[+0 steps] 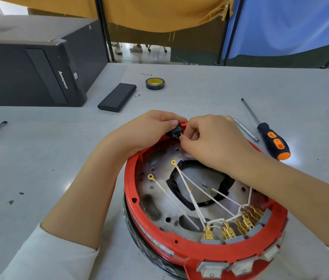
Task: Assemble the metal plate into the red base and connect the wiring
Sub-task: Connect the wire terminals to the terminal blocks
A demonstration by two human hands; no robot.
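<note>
The round red plastic base (181, 251) sits on the grey table (38, 158), a scorched, perforated metal plate (155, 207) inside under white wires (181, 205). At its far rim, the left hand (149, 128) grips a black switch (174, 131); the right hand (210, 142) pinches a brass terminal at its prongs.

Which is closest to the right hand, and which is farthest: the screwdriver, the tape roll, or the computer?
From the right hand, in the head view:
1. Screwdriver, just to its right on the table.
2. Tape roll, farther back and a little left.
3. Computer, far off at the back left.
</note>
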